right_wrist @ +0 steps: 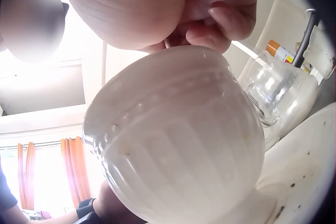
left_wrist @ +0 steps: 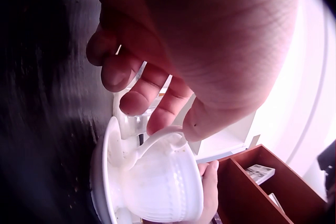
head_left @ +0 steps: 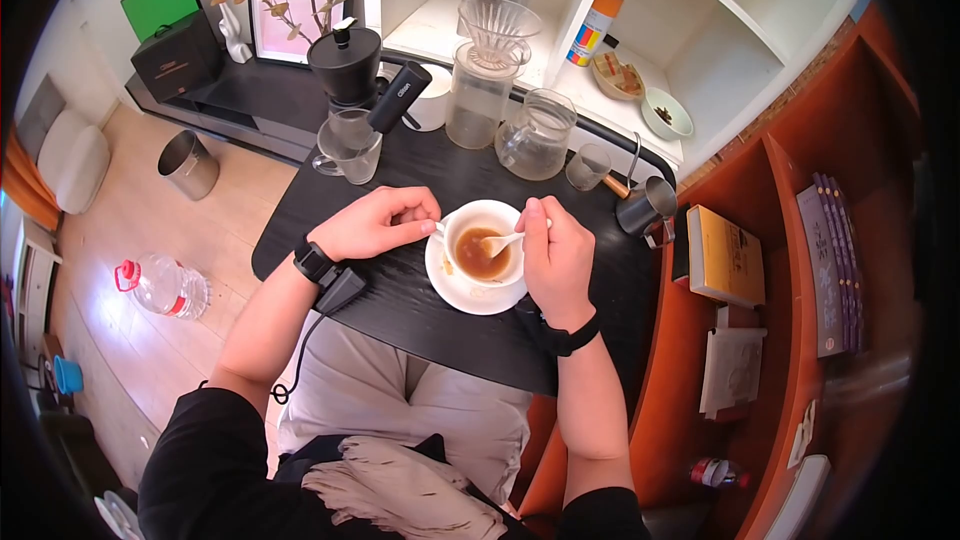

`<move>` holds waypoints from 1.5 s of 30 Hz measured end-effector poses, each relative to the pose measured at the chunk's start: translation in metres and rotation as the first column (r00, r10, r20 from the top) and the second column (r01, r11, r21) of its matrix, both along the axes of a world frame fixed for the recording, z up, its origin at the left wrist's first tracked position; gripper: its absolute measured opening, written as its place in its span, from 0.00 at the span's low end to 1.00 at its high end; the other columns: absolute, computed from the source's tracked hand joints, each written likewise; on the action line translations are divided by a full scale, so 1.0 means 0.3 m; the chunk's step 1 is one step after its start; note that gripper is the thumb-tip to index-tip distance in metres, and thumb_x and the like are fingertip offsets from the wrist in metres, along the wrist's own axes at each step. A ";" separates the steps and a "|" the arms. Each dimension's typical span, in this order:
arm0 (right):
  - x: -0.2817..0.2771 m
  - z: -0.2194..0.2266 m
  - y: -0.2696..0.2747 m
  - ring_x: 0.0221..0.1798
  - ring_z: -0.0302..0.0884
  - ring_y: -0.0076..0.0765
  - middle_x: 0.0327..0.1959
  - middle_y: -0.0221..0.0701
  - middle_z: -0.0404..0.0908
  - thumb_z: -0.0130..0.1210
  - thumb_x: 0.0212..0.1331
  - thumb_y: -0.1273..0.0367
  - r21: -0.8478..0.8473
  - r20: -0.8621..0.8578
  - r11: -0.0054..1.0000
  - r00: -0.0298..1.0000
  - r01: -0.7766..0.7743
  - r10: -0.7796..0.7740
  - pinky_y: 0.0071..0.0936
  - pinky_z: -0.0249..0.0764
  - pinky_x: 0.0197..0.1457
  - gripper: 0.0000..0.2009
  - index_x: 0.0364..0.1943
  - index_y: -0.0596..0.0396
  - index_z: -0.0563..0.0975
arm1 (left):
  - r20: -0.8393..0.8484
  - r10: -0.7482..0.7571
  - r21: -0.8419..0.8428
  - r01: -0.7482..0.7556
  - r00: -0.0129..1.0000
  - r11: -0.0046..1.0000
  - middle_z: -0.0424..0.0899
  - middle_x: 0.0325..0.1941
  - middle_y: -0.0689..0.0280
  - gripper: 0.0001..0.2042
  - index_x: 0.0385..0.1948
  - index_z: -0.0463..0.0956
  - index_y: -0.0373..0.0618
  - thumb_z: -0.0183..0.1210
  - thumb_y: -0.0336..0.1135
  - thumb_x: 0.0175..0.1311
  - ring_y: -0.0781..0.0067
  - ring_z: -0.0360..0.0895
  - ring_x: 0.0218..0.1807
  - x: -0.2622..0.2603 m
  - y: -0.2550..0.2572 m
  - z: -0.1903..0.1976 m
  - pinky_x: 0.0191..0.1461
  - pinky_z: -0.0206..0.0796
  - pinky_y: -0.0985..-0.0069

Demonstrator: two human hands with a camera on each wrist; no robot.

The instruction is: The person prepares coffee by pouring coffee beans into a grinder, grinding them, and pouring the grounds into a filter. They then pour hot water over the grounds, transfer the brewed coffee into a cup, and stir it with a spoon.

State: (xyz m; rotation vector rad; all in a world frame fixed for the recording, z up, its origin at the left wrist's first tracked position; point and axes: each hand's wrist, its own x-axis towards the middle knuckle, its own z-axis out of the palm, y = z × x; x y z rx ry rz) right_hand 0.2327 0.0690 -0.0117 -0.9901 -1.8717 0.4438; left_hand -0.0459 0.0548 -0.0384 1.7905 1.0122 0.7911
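A white cup (left_wrist: 163,190) of brown liquid (head_left: 474,260) stands on a white saucer (head_left: 470,300) near the table's front edge. My left hand (head_left: 375,224) pinches the cup's handle (left_wrist: 157,139) between thumb and forefinger; its other fingers hang loosely curled. From the opposite side, my right hand (head_left: 558,258) pinches a white spoon (head_left: 496,244) over the rim, its bowl dipping into the liquid. The right wrist view has the ribbed cup wall (right_wrist: 184,134) close up below my curled fingers, with dark specks on the saucer (right_wrist: 299,182); the spoon is hidden there.
Behind the cup on the black table (head_left: 400,285) stand a glass mug (head_left: 352,150), a coffee grinder (head_left: 345,65), a glass dripper (head_left: 498,35), a glass server (head_left: 538,140), a small glass (head_left: 588,168) and a metal pitcher (head_left: 648,205). A wooden bookshelf (head_left: 780,170) borders the right side.
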 end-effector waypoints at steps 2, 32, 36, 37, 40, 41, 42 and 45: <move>0.000 -0.010 0.008 0.24 0.77 0.43 0.22 0.36 0.79 0.52 0.80 0.65 -0.024 -0.059 1.000 0.998 0.009 -0.010 0.36 0.72 0.31 0.17 0.29 0.57 0.77 | 0.018 -0.009 -0.009 0.009 1.000 1.000 0.78 0.30 0.75 0.07 0.44 0.78 0.40 0.59 0.35 0.80 0.85 0.69 0.33 0.001 -0.001 0.002 0.39 0.63 0.79; -0.009 -0.020 0.015 0.21 0.71 0.29 0.20 0.33 0.77 0.52 0.80 0.66 -0.029 -0.126 1.000 0.992 0.011 -0.015 0.29 0.67 0.29 0.16 0.30 0.59 0.77 | -0.007 -0.002 0.023 0.003 1.000 1.000 0.79 0.29 0.74 0.07 0.44 0.79 0.42 0.61 0.35 0.78 0.85 0.69 0.32 0.000 -0.009 0.014 0.37 0.62 0.79; -0.004 -0.022 0.017 0.21 0.72 0.32 0.20 0.35 0.78 0.53 0.80 0.66 -0.081 -0.127 0.996 0.992 -0.030 0.020 0.30 0.69 0.29 0.17 0.29 0.59 0.77 | 0.003 -0.012 0.023 0.012 1.000 1.000 0.78 0.29 0.75 0.07 0.44 0.79 0.42 0.61 0.35 0.78 0.85 0.68 0.32 0.000 -0.009 0.014 0.37 0.62 0.80; -0.001 -0.020 0.015 0.21 0.72 0.32 0.20 0.35 0.78 0.53 0.80 0.66 -0.082 -0.127 0.996 0.992 -0.027 0.016 0.30 0.69 0.29 0.17 0.29 0.59 0.77 | 0.003 -0.015 0.020 0.015 1.000 1.000 0.78 0.29 0.75 0.07 0.44 0.80 0.42 0.61 0.35 0.78 0.85 0.68 0.32 0.002 -0.007 0.011 0.37 0.62 0.80; -0.006 -0.014 0.011 0.20 0.72 0.31 0.19 0.34 0.78 0.53 0.80 0.66 -0.103 -0.117 0.994 0.993 -0.038 0.026 0.30 0.68 0.29 0.17 0.29 0.59 0.77 | 0.031 -0.028 0.005 0.028 0.999 1.000 0.79 0.30 0.75 0.07 0.45 0.80 0.42 0.61 0.35 0.78 0.85 0.69 0.32 0.005 -0.011 0.019 0.37 0.62 0.80; -0.009 -0.015 0.010 0.20 0.71 0.30 0.19 0.34 0.78 0.53 0.80 0.66 -0.096 -0.128 0.995 0.992 -0.020 0.008 0.30 0.68 0.29 0.17 0.29 0.59 0.77 | 0.031 -0.027 0.006 0.027 0.999 1.000 0.79 0.30 0.75 0.07 0.45 0.80 0.42 0.61 0.35 0.78 0.85 0.69 0.32 0.002 -0.010 0.017 0.37 0.62 0.80; -0.010 -0.015 0.010 0.20 0.71 0.29 0.19 0.33 0.77 0.52 0.80 0.66 -0.089 -0.138 0.996 0.990 -0.002 -0.010 0.30 0.68 0.29 0.17 0.28 0.58 0.77 | 0.023 -0.034 0.011 0.034 0.999 0.999 0.80 0.30 0.74 0.07 0.46 0.81 0.42 0.61 0.35 0.78 0.85 0.69 0.32 0.000 -0.008 0.013 0.37 0.62 0.80; -0.005 -0.017 0.013 0.20 0.70 0.26 0.18 0.32 0.76 0.52 0.80 0.66 -0.093 -0.153 0.996 0.988 0.007 -0.021 0.28 0.67 0.29 0.17 0.28 0.58 0.76 | 0.025 -0.046 0.012 0.046 0.999 0.999 0.83 0.32 0.74 0.07 0.47 0.82 0.42 0.61 0.35 0.78 0.85 0.70 0.33 0.000 -0.003 -0.003 0.37 0.62 0.79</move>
